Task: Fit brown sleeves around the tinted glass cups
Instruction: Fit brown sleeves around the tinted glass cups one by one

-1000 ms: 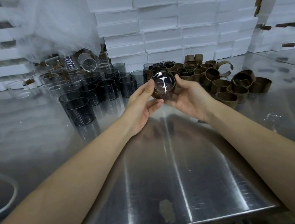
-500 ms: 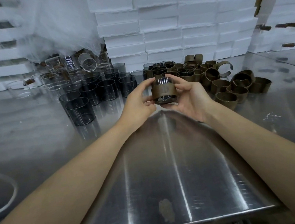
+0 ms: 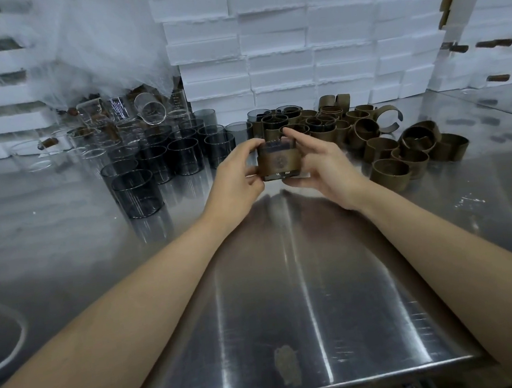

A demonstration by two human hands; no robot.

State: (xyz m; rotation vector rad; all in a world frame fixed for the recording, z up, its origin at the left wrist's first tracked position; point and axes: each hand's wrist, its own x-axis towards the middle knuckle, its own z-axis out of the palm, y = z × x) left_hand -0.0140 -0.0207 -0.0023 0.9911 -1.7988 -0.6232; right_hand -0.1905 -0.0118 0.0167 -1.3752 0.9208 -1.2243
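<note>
Rotation is noted: the tinted cylindrical glass cup (image 3: 279, 176), earlier seen end-on, is now gripped upright between left hand (image 3: 237, 178) and right hand (image 3: 324, 163) above the steel table (image 3: 287, 284), its brown ring-shaped sleeve (image 3: 278, 161) judged seated.

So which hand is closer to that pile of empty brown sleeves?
The right. The right hand grips the sleeved cup on the side facing the pile of empty brown sleeves, apart from it; the left hand grips the cup's far side, towards the bare tinted cups.
</note>
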